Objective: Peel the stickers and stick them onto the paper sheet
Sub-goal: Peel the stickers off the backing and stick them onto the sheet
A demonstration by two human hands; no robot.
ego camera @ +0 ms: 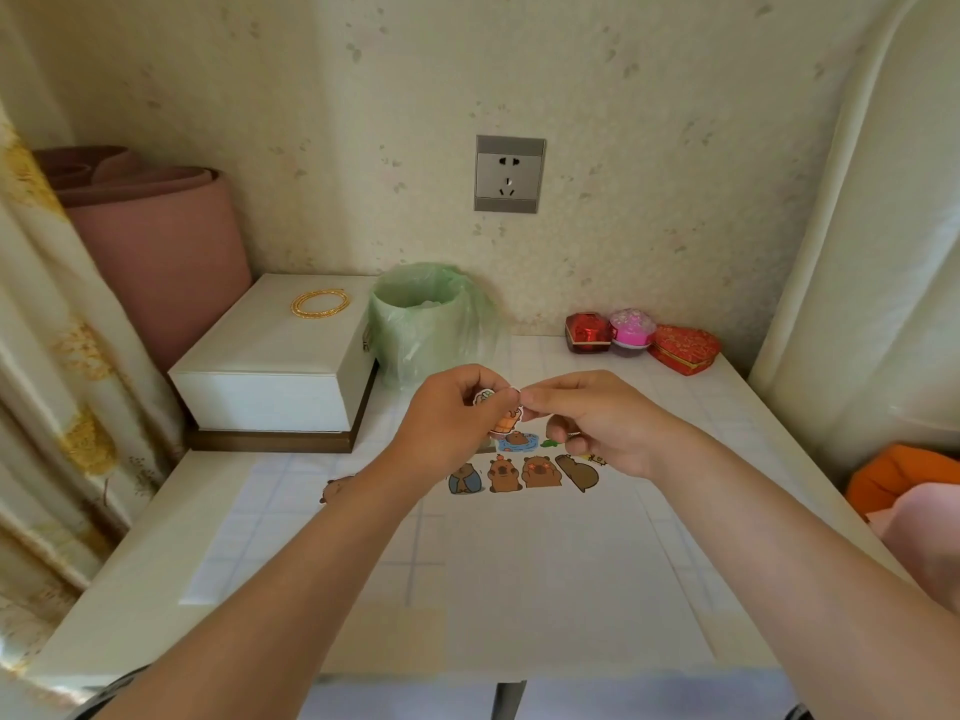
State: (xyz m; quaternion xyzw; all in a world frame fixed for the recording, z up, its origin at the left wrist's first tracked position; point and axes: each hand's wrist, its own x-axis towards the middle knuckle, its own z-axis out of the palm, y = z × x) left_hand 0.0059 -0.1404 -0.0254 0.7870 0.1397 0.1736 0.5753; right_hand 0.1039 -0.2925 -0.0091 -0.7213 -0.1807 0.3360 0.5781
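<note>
A white paper sheet (519, 563) lies flat on the table and carries several brown capybara stickers (524, 472) in a row at its far edge. Above that row my left hand (447, 423) pinches a small sticker (501, 407) with an orange and white picture. My right hand (597, 423) pinches the same sticker at its top right edge, thumb against fingertip. One more brown sticker (336, 488) lies on the sheet to the left, partly behind my left forearm.
A white box (270, 366) with a gold bangle (319, 302) on it stands at the back left. A green-lined bin (431, 324) stands behind my hands. Red and pink gift boxes (641, 341) sit at the back right. Orange and pink cloth (904, 485) lies right.
</note>
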